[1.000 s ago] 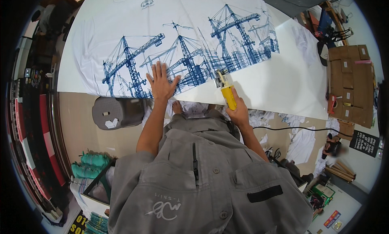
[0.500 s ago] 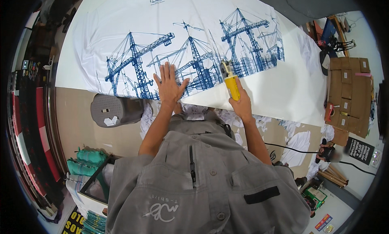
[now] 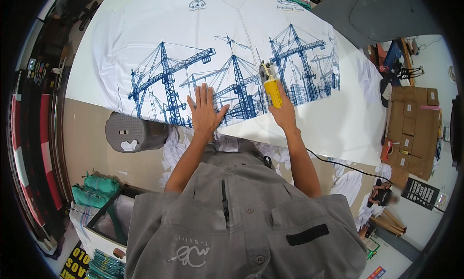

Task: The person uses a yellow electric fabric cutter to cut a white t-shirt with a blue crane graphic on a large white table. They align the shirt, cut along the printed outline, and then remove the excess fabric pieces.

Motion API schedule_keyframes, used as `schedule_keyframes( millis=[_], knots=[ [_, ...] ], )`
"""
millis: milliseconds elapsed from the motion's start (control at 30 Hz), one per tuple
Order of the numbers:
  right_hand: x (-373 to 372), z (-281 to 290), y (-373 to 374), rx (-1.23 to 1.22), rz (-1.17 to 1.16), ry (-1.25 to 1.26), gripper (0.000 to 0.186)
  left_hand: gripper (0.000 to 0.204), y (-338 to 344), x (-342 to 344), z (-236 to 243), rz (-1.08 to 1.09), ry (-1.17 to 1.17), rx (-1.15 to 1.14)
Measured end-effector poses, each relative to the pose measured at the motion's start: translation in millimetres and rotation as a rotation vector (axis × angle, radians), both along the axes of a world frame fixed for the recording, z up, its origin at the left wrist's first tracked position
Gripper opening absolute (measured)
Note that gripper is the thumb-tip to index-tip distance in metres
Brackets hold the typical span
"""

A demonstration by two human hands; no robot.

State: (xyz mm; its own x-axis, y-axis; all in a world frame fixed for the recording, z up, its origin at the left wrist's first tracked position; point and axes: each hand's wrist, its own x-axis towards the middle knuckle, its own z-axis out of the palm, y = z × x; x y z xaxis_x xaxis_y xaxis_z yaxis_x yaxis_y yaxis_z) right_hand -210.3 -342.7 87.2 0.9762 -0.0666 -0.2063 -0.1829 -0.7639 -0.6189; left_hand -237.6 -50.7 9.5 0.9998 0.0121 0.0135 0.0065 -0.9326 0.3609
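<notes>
White fabric [image 3: 121,47] printed with blue cranes is spread over the white table [image 3: 360,119]. My left hand [image 3: 205,112] lies flat on the print near its front edge, fingers spread, holding nothing. To its right, my right hand [image 3: 284,110] grips the yellow body of an electric rotary fabric cutter [image 3: 273,93]. The cutter's round-bladed metal head points away from me and rests on the fabric, between two of the printed cranes. Where the blade meets the cloth is too small to make out.
A black cord [image 3: 348,168] runs off to the right. White scraps [image 3: 176,153] litter the floor below the table's front edge. A grey stool [image 3: 128,131] stands at left; cardboard [image 3: 411,129] is at right. A person [image 3: 380,194] appears small at the lower right.
The cutter, with my right hand on it, has moved away from me and slightly left across the print. My left hand stays flat on about the same spot. The whole view has shifted slightly.
</notes>
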Motion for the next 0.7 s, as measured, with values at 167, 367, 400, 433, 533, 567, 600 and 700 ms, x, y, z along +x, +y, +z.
schedule_keyframes(
  millis=[167, 367, 400, 433, 533, 567, 600, 700],
  knots=[
    [39, -8, 7, 0.027, 0.017, -0.048, 0.100, 0.095, -1, -1, 5, 0.000, 0.002, 0.036],
    [85, -2, 28, 0.008, -0.006, -0.053, 0.101, 0.093, 0, -1, 6, 0.001, 0.004, 0.013],
    [94, 13, 35, 0.031, -0.016, 0.014, 0.102, 0.096, 1, 0, 11, -0.008, 0.045, -0.038],
    [103, 11, 36, 0.028, -0.011, 0.013, 0.102, 0.096, 1, 0, 11, -0.006, 0.044, -0.039],
    [129, 8, 41, 0.018, 0.000, 0.004, 0.103, 0.096, 1, 1, 10, -0.005, 0.045, -0.040],
    [137, 9, 44, 0.014, 0.003, -0.004, 0.104, 0.096, 2, 1, 10, -0.006, 0.050, -0.039],
    [144, 9, 46, 0.009, 0.008, -0.010, 0.104, 0.096, 2, 0, 10, -0.007, 0.055, -0.039],
    [171, 0, 49, -0.014, 0.042, -0.066, 0.100, 0.097, 3, 1, 9, -0.010, 0.069, -0.039]
  ],
)
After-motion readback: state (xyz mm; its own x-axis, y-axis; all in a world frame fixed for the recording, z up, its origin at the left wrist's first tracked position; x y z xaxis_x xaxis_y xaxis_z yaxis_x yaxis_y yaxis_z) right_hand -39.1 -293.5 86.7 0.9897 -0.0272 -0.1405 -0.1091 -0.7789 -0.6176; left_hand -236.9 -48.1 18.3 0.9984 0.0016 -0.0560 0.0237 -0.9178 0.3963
